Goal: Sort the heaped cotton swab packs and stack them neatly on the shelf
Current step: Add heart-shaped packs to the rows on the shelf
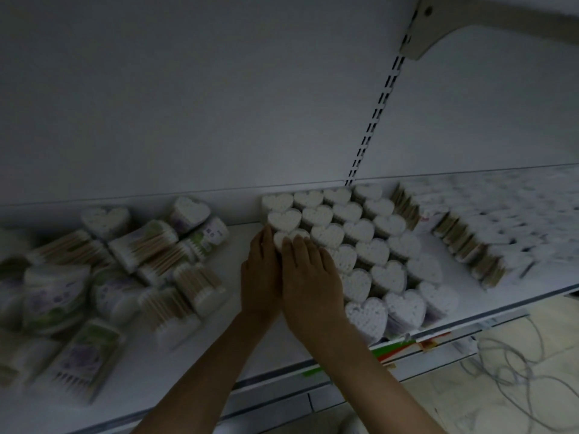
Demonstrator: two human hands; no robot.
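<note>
Heart-shaped cotton swab packs (366, 245) stand in neat diagonal rows on the white shelf (238, 355). At the left end of those rows sits one heart pack (291, 237). My left hand (261, 274) lies flat against its left side. My right hand (310, 283) rests over its front, fingers straight. A loose heap of mixed packs (103, 277), heart-shaped and rectangular with wooden sticks, lies on the left part of the shelf. The image is dim and blurred.
Rectangular swab packs (470, 245) stand in rows at the right of the shelf. A slotted upright (372, 120) runs up the back panel, with a bracket (438, 29) above. Grey cable (513, 371) lies coiled on the floor below right.
</note>
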